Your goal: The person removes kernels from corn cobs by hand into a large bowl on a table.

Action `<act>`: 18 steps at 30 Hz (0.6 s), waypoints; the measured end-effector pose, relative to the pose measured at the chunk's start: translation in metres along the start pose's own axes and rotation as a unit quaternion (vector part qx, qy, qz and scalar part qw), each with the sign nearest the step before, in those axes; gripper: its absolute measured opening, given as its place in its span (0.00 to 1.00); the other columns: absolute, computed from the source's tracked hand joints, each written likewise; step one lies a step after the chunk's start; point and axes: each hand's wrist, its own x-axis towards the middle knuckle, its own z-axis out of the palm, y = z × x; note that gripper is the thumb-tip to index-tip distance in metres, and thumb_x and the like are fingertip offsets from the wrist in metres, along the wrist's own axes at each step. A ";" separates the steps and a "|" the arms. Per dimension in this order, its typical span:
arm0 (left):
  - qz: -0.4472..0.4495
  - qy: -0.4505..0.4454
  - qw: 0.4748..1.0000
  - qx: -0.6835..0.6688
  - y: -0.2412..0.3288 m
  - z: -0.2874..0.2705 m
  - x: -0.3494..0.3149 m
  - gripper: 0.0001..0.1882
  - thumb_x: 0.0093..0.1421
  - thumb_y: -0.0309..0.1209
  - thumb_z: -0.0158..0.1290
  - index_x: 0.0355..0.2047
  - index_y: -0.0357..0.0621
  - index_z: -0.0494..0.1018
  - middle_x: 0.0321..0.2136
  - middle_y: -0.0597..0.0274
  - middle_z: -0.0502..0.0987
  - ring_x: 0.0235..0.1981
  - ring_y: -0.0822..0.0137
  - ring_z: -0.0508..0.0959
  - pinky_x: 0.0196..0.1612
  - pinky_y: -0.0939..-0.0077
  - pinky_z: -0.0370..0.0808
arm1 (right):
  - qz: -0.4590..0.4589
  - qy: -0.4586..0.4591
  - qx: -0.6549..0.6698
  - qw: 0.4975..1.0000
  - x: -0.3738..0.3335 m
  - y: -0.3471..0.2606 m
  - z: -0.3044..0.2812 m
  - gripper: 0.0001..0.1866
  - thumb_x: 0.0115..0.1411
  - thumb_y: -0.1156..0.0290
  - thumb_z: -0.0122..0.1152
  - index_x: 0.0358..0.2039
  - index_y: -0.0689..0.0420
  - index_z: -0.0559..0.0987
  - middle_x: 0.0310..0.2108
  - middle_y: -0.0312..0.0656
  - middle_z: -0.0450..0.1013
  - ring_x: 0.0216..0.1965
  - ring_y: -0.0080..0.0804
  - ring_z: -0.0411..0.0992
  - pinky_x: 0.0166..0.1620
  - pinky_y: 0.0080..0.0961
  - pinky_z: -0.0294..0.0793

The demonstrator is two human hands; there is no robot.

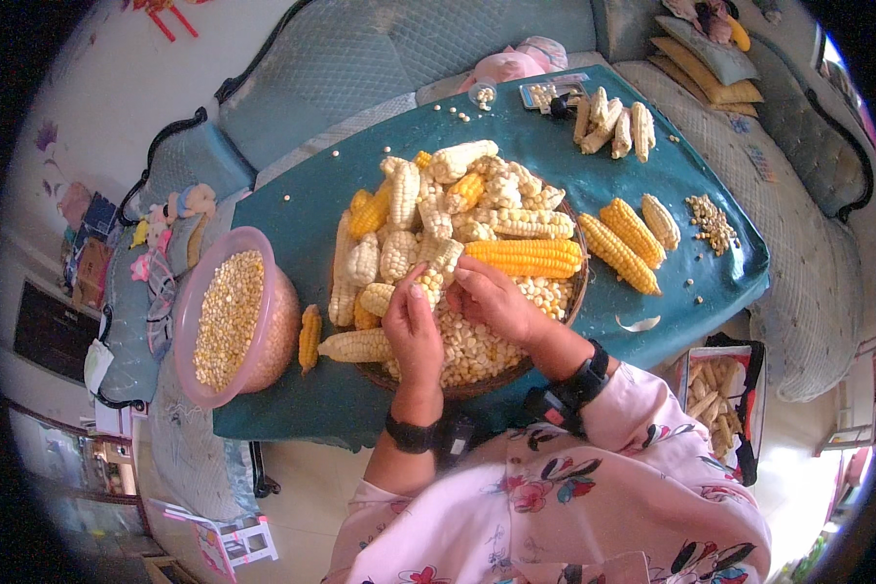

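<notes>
Cream cob; left hand half-closed on it

The teal-covered table bears a central basket of corn, a pink tub at left and a yellow cob between them; at right, three cobs, a kernel heap and a white scrap; toward the far edge, stripped cobs, a tray, a cup.

Pale corn cob, slanted, held above loose kernels
</notes>
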 end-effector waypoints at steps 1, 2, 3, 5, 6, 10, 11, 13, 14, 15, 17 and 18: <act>0.017 0.002 1.000 0.001 -0.001 0.000 0.000 0.15 0.60 0.30 0.37 0.41 0.34 0.69 0.37 0.59 0.72 0.35 0.72 0.69 0.40 0.80 0.66 | -0.004 -0.003 -0.003 1.000 0.000 0.000 0.000 0.11 0.60 0.64 0.38 0.27 0.56 0.66 0.20 0.32 0.62 0.21 0.18 0.58 0.23 0.15 0.58; 0.034 0.004 0.999 0.002 -0.003 0.000 0.001 0.15 0.60 0.30 0.37 0.41 0.34 0.69 0.37 0.60 0.72 0.34 0.73 0.69 0.39 0.81 0.66 | -0.008 -0.006 -0.007 1.000 0.000 0.000 -0.001 0.11 0.60 0.63 0.38 0.27 0.56 0.66 0.20 0.32 0.62 0.20 0.18 0.57 0.23 0.14 0.58; 0.050 0.006 0.999 0.004 -0.005 0.000 0.001 0.15 0.60 0.30 0.37 0.41 0.34 0.69 0.37 0.60 0.72 0.33 0.74 0.69 0.38 0.82 0.66 | -0.011 -0.010 -0.010 1.000 0.000 0.001 -0.001 0.12 0.60 0.63 0.38 0.27 0.56 0.66 0.20 0.31 0.61 0.20 0.18 0.57 0.23 0.14 0.58; 0.035 0.007 0.999 -0.007 0.000 0.001 -0.001 0.15 0.60 0.30 0.37 0.41 0.34 0.68 0.37 0.61 0.72 0.33 0.74 0.69 0.37 0.82 0.66 | -0.011 -0.016 -0.018 1.000 0.000 0.000 -0.001 0.11 0.60 0.63 0.39 0.27 0.56 0.66 0.20 0.31 0.61 0.21 0.17 0.57 0.23 0.14 0.58; 0.027 0.007 1.000 -0.013 0.001 0.001 -0.001 0.15 0.60 0.30 0.37 0.41 0.34 0.68 0.37 0.61 0.72 0.33 0.75 0.69 0.37 0.82 0.66 | -0.012 -0.018 -0.022 1.000 0.000 0.000 -0.001 0.11 0.60 0.63 0.40 0.27 0.56 0.66 0.20 0.31 0.61 0.21 0.17 0.57 0.23 0.14 0.58; 0.046 0.011 0.999 -0.009 -0.003 0.002 0.001 0.16 0.60 0.33 0.37 0.41 0.37 0.69 0.33 0.65 0.71 0.27 0.78 0.65 0.30 0.85 0.63 | -0.049 -0.025 -0.046 0.997 0.003 0.005 -0.001 0.08 0.60 0.67 0.41 0.27 0.56 0.66 0.20 0.30 0.61 0.21 0.17 0.57 0.23 0.14 0.58; 0.034 0.011 0.999 -0.012 -0.002 0.002 0.001 0.17 0.60 0.36 0.37 0.42 0.40 0.69 0.30 0.70 0.70 0.23 0.81 0.62 0.24 0.88 0.59 | -0.055 -0.026 -0.048 0.997 0.004 0.009 -0.002 0.08 0.60 0.67 0.41 0.27 0.56 0.66 0.20 0.30 0.61 0.21 0.16 0.57 0.23 0.14 0.59; 0.034 0.011 0.999 -0.015 -0.004 0.001 0.002 0.17 0.60 0.39 0.36 0.41 0.44 0.69 0.27 0.74 0.69 0.18 0.84 0.58 0.19 0.90 0.56 | -0.060 -0.025 -0.051 0.997 0.005 0.011 -0.002 0.07 0.60 0.68 0.42 0.28 0.56 0.66 0.20 0.30 0.61 0.22 0.17 0.57 0.23 0.14 0.59; 0.046 0.012 0.999 -0.016 -0.009 0.000 0.004 0.17 0.60 0.39 0.36 0.41 0.44 0.69 0.26 0.74 0.68 0.18 0.84 0.59 0.19 0.90 0.56 | -0.059 -0.024 -0.052 0.997 0.005 0.010 -0.002 0.08 0.60 0.67 0.42 0.28 0.56 0.66 0.20 0.30 0.61 0.22 0.17 0.58 0.23 0.14 0.59; 0.058 0.013 0.998 -0.017 -0.011 0.000 0.005 0.17 0.60 0.39 0.36 0.41 0.44 0.69 0.26 0.74 0.68 0.18 0.84 0.59 0.19 0.90 0.56 | -0.058 -0.023 -0.054 0.997 0.005 0.009 -0.002 0.08 0.60 0.66 0.42 0.28 0.56 0.66 0.20 0.30 0.61 0.22 0.17 0.58 0.23 0.14 0.59; 0.034 0.011 0.999 -0.040 -0.006 0.001 0.002 0.16 0.60 0.34 0.37 0.42 0.39 0.69 0.31 0.70 0.70 0.22 0.82 0.61 0.24 0.89 0.60 | -0.031 -0.023 -0.051 0.998 0.003 0.003 -0.001 0.09 0.60 0.65 0.42 0.28 0.56 0.67 0.20 0.30 0.61 0.21 0.17 0.58 0.23 0.14 0.59; 0.022 0.010 0.998 -0.052 -0.002 0.001 0.001 0.15 0.60 0.31 0.37 0.42 0.36 0.69 0.33 0.68 0.71 0.24 0.82 0.63 0.26 0.89 0.62 | -0.017 -0.023 -0.050 0.998 0.002 0.000 -0.001 0.09 0.60 0.64 0.42 0.29 0.56 0.67 0.20 0.30 0.61 0.21 0.17 0.58 0.23 0.14 0.59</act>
